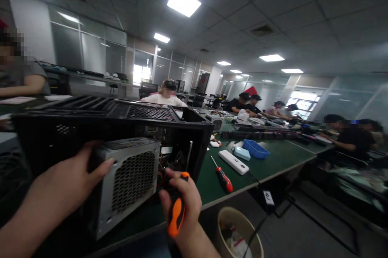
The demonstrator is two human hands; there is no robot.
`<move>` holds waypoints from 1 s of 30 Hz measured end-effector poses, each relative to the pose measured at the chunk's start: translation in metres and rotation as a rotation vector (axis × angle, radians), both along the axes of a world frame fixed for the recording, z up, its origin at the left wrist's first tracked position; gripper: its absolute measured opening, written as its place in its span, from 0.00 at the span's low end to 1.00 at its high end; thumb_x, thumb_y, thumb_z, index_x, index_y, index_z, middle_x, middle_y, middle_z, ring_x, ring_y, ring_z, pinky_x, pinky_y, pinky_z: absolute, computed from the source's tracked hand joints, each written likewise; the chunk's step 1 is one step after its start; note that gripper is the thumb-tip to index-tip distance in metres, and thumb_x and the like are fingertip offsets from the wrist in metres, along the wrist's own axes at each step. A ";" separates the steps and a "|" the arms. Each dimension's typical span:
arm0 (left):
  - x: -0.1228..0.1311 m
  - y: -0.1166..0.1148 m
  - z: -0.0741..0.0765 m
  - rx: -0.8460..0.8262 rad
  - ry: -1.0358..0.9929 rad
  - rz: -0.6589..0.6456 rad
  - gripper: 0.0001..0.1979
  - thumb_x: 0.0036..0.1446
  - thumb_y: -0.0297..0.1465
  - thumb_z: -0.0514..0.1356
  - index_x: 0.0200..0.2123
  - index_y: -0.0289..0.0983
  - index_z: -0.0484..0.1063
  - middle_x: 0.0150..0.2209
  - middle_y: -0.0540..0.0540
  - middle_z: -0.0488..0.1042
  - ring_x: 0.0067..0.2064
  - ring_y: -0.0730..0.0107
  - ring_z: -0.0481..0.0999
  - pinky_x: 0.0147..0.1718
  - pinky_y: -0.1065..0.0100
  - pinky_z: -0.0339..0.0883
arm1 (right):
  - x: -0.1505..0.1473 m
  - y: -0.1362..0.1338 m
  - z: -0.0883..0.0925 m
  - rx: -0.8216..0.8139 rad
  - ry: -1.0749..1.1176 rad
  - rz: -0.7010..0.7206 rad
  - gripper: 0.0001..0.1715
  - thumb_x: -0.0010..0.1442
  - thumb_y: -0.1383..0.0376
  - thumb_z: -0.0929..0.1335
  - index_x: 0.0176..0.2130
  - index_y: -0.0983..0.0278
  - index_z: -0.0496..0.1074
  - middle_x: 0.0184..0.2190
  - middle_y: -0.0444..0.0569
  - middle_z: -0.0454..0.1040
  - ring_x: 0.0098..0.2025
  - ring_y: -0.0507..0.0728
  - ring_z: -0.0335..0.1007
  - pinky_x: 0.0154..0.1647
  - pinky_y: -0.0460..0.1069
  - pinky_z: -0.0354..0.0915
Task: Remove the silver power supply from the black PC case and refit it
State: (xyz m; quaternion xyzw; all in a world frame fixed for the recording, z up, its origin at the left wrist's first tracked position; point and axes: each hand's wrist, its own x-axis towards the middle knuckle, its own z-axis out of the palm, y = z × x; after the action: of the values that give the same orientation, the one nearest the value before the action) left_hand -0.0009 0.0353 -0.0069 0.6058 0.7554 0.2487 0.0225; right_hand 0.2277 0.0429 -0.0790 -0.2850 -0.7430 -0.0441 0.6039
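Observation:
My left hand [71,171] grips the upper left edge of a silver power supply unit [133,181], thumb on its front face and fingers behind. The unit's honeycomb vent faces me, and it stands tilted in front of an open black computer case [121,118]. My right hand [186,199] is closed around an orange and black screwdriver [176,217], its metal shaft pointing up beside the case opening. Thin wires [160,175] show between the unit and the right hand. What lies deeper inside the case is dark.
On the green table [273,169] to the right lie a red screwdriver [224,179], a white power strip [233,162], a light blue box [241,153] and a blue basket [256,149]. A waste bin [222,219] stands below the table edge. Several people sit around the tables.

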 end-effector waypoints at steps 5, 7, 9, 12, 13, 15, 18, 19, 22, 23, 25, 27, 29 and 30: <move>0.011 -0.016 0.016 0.071 0.053 0.017 0.35 0.55 0.53 0.47 0.58 0.35 0.55 0.42 0.32 0.76 0.45 0.37 0.75 0.40 0.50 0.66 | -0.004 0.043 -0.040 -0.234 0.130 -0.066 0.25 0.62 0.54 0.67 0.51 0.67 0.64 0.49 0.54 0.66 0.50 0.60 0.65 0.49 0.58 0.66; 0.010 -0.019 0.012 0.104 0.021 -0.005 0.38 0.52 0.54 0.52 0.59 0.35 0.55 0.44 0.31 0.75 0.47 0.38 0.74 0.42 0.51 0.66 | -0.013 0.057 -0.052 -0.330 0.141 -0.047 0.26 0.63 0.53 0.67 0.53 0.67 0.63 0.46 0.53 0.67 0.45 0.58 0.67 0.45 0.56 0.68; 0.010 -0.023 -0.001 0.148 -0.079 -0.018 0.44 0.49 0.53 0.56 0.61 0.32 0.49 0.46 0.30 0.74 0.49 0.41 0.74 0.44 0.53 0.67 | -0.020 0.063 -0.059 -0.397 0.141 -0.019 0.22 0.64 0.55 0.66 0.51 0.68 0.64 0.43 0.51 0.67 0.41 0.56 0.68 0.42 0.53 0.69; 0.010 -0.027 -0.032 0.114 -0.272 -0.019 0.51 0.47 0.53 0.59 0.64 0.29 0.41 0.49 0.29 0.72 0.51 0.45 0.73 0.45 0.57 0.67 | -0.028 0.063 -0.062 -0.426 0.137 0.003 0.19 0.64 0.56 0.66 0.47 0.68 0.66 0.42 0.51 0.68 0.42 0.56 0.67 0.44 0.54 0.68; 0.009 -0.027 -0.044 0.075 -0.321 -0.021 0.49 0.47 0.52 0.59 0.63 0.28 0.46 0.49 0.29 0.72 0.51 0.46 0.73 0.45 0.58 0.67 | -0.030 0.062 -0.062 -0.421 0.140 0.000 0.19 0.63 0.56 0.67 0.47 0.68 0.66 0.43 0.51 0.68 0.44 0.56 0.67 0.46 0.56 0.67; 0.008 -0.027 -0.063 0.015 -0.352 -0.017 0.41 0.49 0.52 0.58 0.58 0.29 0.57 0.48 0.29 0.73 0.51 0.46 0.73 0.46 0.58 0.66 | -0.034 0.058 -0.063 -0.403 0.159 -0.013 0.19 0.63 0.56 0.67 0.47 0.68 0.67 0.44 0.51 0.68 0.46 0.58 0.66 0.49 0.58 0.64; 0.004 -0.026 -0.073 -0.008 -0.362 0.003 0.36 0.52 0.50 0.55 0.54 0.28 0.62 0.48 0.28 0.73 0.51 0.44 0.72 0.46 0.57 0.65 | -0.039 0.052 -0.062 -0.385 0.203 -0.020 0.20 0.63 0.56 0.67 0.48 0.68 0.67 0.45 0.52 0.67 0.48 0.59 0.65 0.51 0.59 0.63; 0.004 -0.025 -0.071 -0.009 -0.370 0.001 0.36 0.52 0.51 0.55 0.54 0.27 0.62 0.48 0.28 0.73 0.52 0.44 0.72 0.46 0.57 0.65 | -0.039 0.051 -0.061 -0.383 0.220 -0.015 0.20 0.64 0.56 0.66 0.48 0.68 0.67 0.46 0.52 0.67 0.48 0.58 0.65 0.50 0.59 0.64; 0.005 -0.025 -0.054 -0.039 -0.397 -0.047 0.36 0.51 0.55 0.53 0.47 0.28 0.69 0.45 0.30 0.75 0.49 0.46 0.74 0.43 0.60 0.67 | -0.037 0.051 -0.050 -0.372 0.282 0.008 0.20 0.64 0.57 0.66 0.50 0.68 0.66 0.46 0.52 0.67 0.46 0.57 0.66 0.48 0.57 0.66; 0.007 -0.025 -0.047 -0.056 -0.402 -0.068 0.36 0.50 0.57 0.52 0.44 0.28 0.71 0.42 0.30 0.76 0.47 0.45 0.75 0.41 0.60 0.67 | -0.036 0.052 -0.044 -0.363 0.306 0.016 0.20 0.64 0.57 0.66 0.50 0.68 0.65 0.45 0.52 0.67 0.45 0.57 0.67 0.47 0.57 0.67; 0.012 -0.026 -0.035 -0.090 -0.408 -0.105 0.38 0.47 0.61 0.50 0.37 0.30 0.74 0.38 0.31 0.77 0.44 0.43 0.76 0.38 0.60 0.68 | -0.031 0.055 -0.033 -0.340 0.352 0.033 0.21 0.64 0.56 0.66 0.50 0.68 0.65 0.43 0.51 0.68 0.43 0.56 0.68 0.45 0.56 0.68; 0.017 -0.029 -0.031 -0.107 -0.410 -0.121 0.40 0.46 0.63 0.49 0.36 0.30 0.74 0.37 0.31 0.77 0.44 0.41 0.76 0.38 0.58 0.68 | -0.027 0.056 -0.026 -0.311 0.383 0.047 0.20 0.64 0.56 0.67 0.48 0.68 0.66 0.40 0.50 0.69 0.40 0.55 0.69 0.42 0.54 0.69; 0.021 -0.034 -0.035 -0.116 -0.416 -0.106 0.42 0.46 0.63 0.48 0.40 0.28 0.72 0.41 0.28 0.76 0.46 0.40 0.75 0.40 0.56 0.67 | -0.025 0.054 -0.024 -0.286 0.393 0.062 0.20 0.63 0.54 0.67 0.45 0.69 0.67 0.38 0.49 0.69 0.38 0.54 0.69 0.39 0.52 0.69; 0.022 -0.037 -0.039 -0.114 -0.430 -0.090 0.43 0.47 0.63 0.48 0.43 0.27 0.70 0.43 0.27 0.75 0.47 0.40 0.74 0.41 0.55 0.67 | -0.025 0.051 -0.025 -0.275 0.394 0.071 0.21 0.63 0.53 0.66 0.45 0.69 0.67 0.37 0.49 0.69 0.37 0.54 0.69 0.39 0.51 0.69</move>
State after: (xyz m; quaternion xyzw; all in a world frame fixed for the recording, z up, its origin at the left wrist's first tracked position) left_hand 0.0210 -0.0013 -0.0464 0.5696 0.7184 0.3277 0.2284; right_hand 0.2029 0.0941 -0.1035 -0.3413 -0.6196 0.1353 0.6937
